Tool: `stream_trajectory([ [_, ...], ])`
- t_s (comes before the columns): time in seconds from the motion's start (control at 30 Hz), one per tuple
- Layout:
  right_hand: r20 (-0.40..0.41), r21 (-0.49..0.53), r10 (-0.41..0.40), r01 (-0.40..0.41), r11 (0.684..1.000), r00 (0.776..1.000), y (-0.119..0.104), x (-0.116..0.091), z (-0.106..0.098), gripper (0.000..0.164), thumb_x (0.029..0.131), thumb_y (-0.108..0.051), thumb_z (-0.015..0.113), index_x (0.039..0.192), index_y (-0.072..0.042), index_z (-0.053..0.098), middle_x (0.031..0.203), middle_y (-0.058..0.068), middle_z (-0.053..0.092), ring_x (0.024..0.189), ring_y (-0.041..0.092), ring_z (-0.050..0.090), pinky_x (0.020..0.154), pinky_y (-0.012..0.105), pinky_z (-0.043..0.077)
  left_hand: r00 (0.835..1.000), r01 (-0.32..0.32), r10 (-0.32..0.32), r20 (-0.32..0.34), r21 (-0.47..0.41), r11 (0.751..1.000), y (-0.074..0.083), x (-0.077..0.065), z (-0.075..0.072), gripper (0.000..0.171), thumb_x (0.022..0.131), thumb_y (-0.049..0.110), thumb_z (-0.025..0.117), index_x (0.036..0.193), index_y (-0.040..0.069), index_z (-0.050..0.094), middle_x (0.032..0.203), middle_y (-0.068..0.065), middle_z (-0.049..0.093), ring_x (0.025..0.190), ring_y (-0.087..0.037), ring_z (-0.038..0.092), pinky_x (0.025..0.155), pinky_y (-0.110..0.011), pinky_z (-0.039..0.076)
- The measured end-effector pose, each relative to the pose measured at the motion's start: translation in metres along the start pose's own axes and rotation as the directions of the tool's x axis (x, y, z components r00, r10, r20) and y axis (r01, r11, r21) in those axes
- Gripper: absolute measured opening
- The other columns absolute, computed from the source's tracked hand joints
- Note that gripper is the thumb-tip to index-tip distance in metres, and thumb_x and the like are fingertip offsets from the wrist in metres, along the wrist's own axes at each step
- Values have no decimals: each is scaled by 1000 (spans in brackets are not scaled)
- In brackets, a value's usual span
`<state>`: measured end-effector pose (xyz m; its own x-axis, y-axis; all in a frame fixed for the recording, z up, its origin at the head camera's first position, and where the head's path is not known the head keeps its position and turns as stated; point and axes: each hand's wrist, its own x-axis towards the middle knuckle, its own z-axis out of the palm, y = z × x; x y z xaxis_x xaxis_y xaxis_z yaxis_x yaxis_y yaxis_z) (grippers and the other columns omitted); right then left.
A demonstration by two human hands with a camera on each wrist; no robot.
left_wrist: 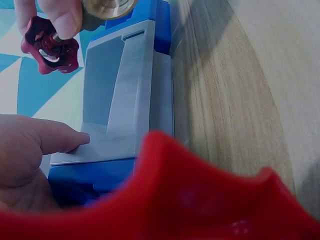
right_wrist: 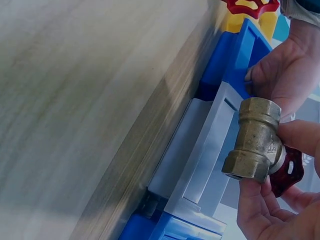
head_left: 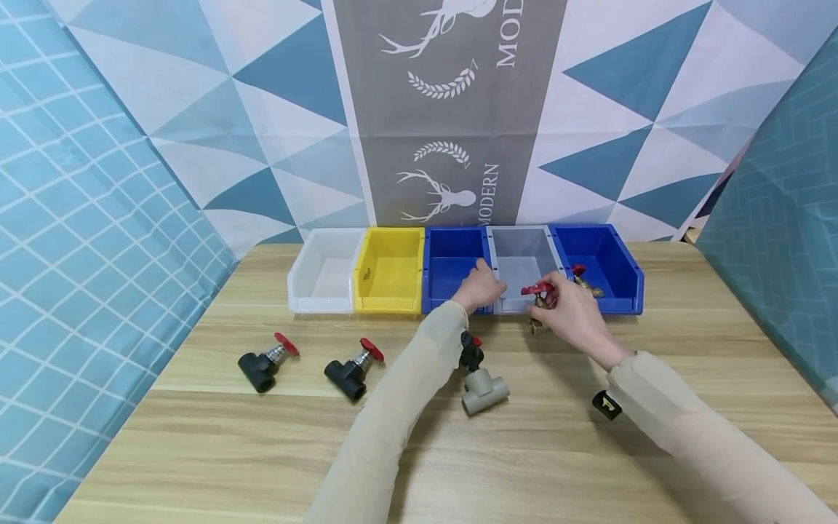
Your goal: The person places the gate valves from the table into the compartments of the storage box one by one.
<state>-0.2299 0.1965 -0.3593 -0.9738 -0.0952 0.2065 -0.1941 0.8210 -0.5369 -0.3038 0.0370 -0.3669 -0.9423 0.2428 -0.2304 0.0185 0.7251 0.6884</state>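
My right hand pinches a brass valve with a dark red handwheel, held at the front edge of the grey bin. Beside it, my left hand rests at the divider between the middle blue bin and the grey one. In the left wrist view one of its digits touches the grey rim; the other fingertips are mostly hidden. Below that wrist lies a grey tee-shaped valve, its red handwheel blurred and close in the left wrist view.
The bin row also has a white bin, a yellow bin and a right-hand blue bin containing brass valve parts. Two black tee valves with red handles, one left and one nearer the middle, lie on the wooden table.
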Motion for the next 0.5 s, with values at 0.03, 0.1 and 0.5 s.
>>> stream_trajectory([
  [0.03, 1, -2, 2, -2, 1000, 1000, 0, 1, 0, 44, 77, -23, 70, 111, 0, 53, 83, 14, 62, 69, 22, 56, 60, 32, 40, 1000, -2, 2, 1, 3, 1000, 0, 0, 0, 72, 93, 27, 47, 145, 2, 3, 146, -18, 24, 130, -30, 33, 103, -40, 32],
  [0.1, -2, -5, -1, 1, 1000, 1000, 0, 2, 1, 44, 78, -23, 70, 111, -1, 53, 84, 14, 62, 69, 23, 56, 60, 32, 40, 1000, -7, 7, 5, 6, 1000, -1, 1, 0, 72, 93, 27, 47, 145, 2, 3, 146, -18, 24, 130, -30, 33, 103, -40, 32],
  [0.5, -58, 3, -31, 32, 999, 998, 2, 9, 4, 42, 79, -19, 69, 115, -3, 54, 90, 17, 65, 76, 27, 63, 64, 41, 49, 1000, -8, 8, -4, -16, 1000, -2, 0, 0, 73, 92, 26, 48, 144, 1, 3, 146, -18, 26, 128, -31, 36, 102, -40, 33],
])
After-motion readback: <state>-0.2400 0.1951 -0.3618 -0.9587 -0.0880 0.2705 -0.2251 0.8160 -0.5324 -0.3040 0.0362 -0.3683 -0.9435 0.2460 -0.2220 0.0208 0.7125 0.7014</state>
